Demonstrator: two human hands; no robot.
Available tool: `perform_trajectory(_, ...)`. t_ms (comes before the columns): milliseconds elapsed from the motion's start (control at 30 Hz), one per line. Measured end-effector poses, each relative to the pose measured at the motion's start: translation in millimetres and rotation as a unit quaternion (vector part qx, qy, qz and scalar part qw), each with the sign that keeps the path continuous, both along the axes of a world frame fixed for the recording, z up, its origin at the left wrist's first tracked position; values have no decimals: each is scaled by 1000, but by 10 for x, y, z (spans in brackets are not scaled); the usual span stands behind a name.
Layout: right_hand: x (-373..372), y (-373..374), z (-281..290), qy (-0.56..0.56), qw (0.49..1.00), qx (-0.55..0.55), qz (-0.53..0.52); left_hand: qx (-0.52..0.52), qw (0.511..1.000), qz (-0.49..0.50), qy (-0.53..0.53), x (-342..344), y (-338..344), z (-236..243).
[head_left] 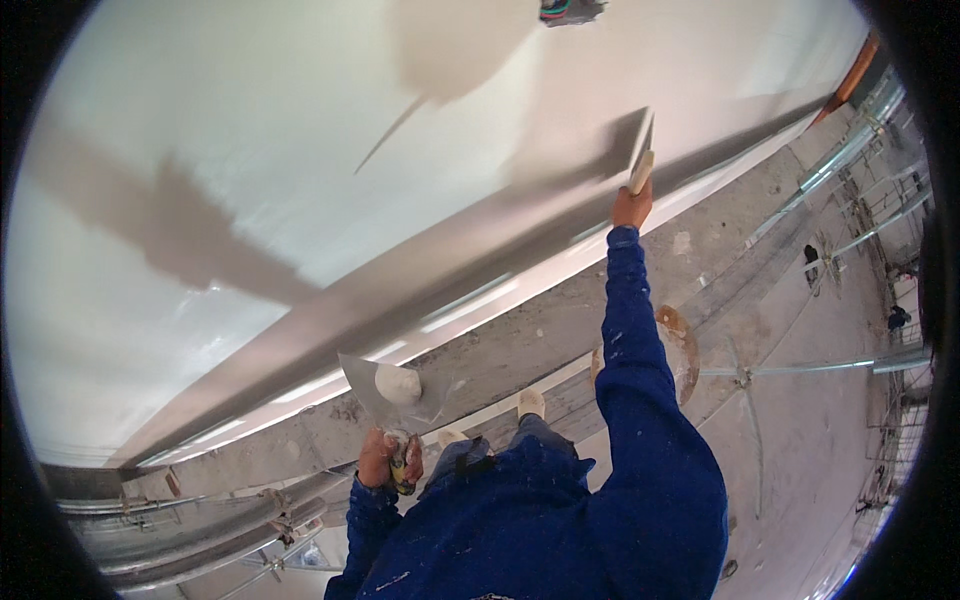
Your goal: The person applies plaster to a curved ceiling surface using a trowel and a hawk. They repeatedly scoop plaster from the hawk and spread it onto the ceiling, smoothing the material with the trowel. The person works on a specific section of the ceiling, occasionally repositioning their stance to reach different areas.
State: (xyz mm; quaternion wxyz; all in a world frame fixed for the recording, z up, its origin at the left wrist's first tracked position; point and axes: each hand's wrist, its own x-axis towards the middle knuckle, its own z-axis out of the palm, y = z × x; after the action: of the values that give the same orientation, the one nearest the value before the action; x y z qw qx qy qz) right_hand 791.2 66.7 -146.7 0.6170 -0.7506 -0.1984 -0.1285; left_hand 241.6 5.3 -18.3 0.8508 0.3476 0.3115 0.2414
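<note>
My left hand (377,458) is closed round the handle of a broad metal trowel (355,376), low in front of my body. A smooth white lump of plaster (398,384) rests on its blade. Stretched far forward, my right hand (631,206) grips the pale handle of a plastering trowel (642,140). That trowel's thin blade is at the white wall (330,180), near its lower part; whether it touches cannot be made out. Shadows of my arm and the tools fall across the wall.
A grey concrete ledge (560,307) runs along the wall's foot. Behind my right arm, a round stained container (679,345) is partly hidden. Metal scaffold tubes (825,368) cross at the right and lower left. My shoe (531,403) stands on narrow planks. A dark object (572,11) shows at the top edge.
</note>
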Motion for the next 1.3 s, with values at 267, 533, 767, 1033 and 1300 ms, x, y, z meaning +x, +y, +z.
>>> perform_trajectory(267,-678,320,-23,-1,999,-16,38,-7,999,37,12,-491,-48,81)
perform_trajectory(533,-2449,668,-25,-45,996,0,76,19,999,-33,-7,-1038,262,40)
perform_trajectory(767,-3268,168,84,93,973,57,206,10,999,-30,-10,-1295,353,-54)
perform_trajectory(1033,-1248,-339,-383,119,992,13,-28,-2,1000,20,-14,-1086,150,-41)
perform_trajectory(1300,-360,-44,-621,35,999,1,-19,-2,998,37,43,-693,36,-55)
